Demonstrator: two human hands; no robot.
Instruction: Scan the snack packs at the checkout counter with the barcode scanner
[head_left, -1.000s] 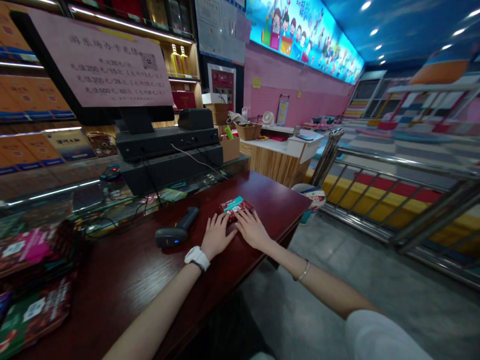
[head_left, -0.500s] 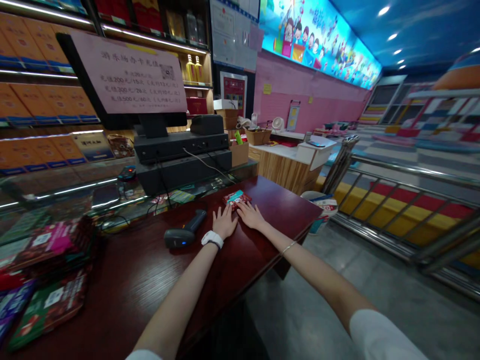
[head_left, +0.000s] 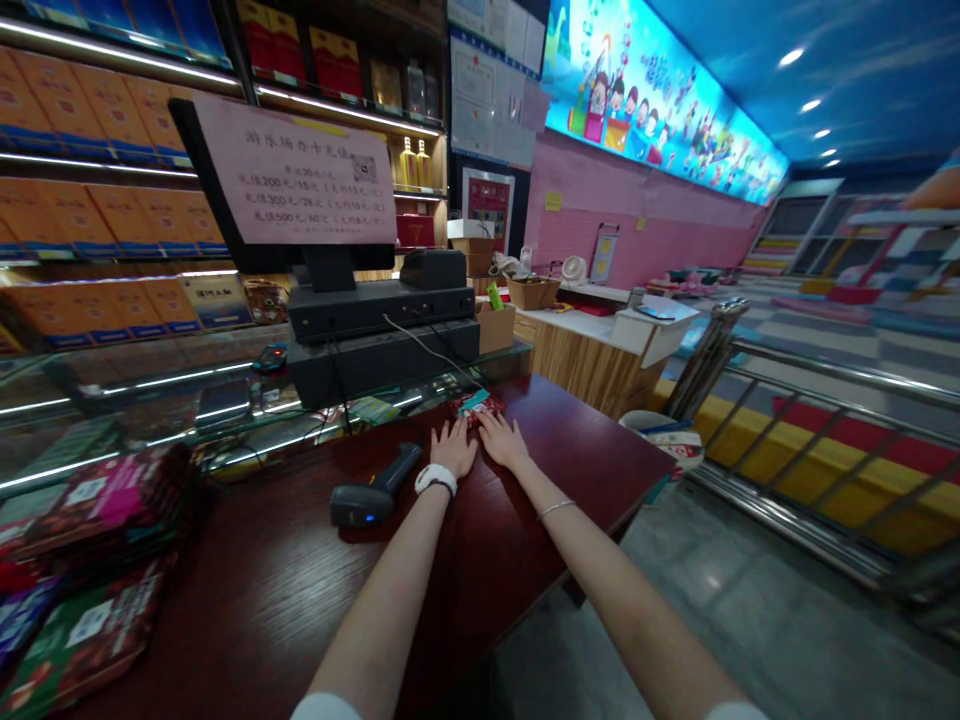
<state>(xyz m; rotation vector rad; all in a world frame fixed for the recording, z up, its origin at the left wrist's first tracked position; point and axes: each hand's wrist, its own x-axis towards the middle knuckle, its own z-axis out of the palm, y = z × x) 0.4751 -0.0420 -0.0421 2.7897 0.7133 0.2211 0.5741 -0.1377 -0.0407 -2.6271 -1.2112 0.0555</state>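
Packet (head_left: 473, 401) on dark red table (head_left: 574, 440), just ahead of both hands, long way side to side. Left hand (head_left: 454, 452), right hand (head_left: 505, 443) about equally near: open, fingers spread, tips at packet's near edge.

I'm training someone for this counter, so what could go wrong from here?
The small packet lies near the desk's far edge, with fingers of the left hand and right hand at its near side; a push could send it against the glass counter. The left forearm might bump the scanner beside it. The loosely piled packets could slide.
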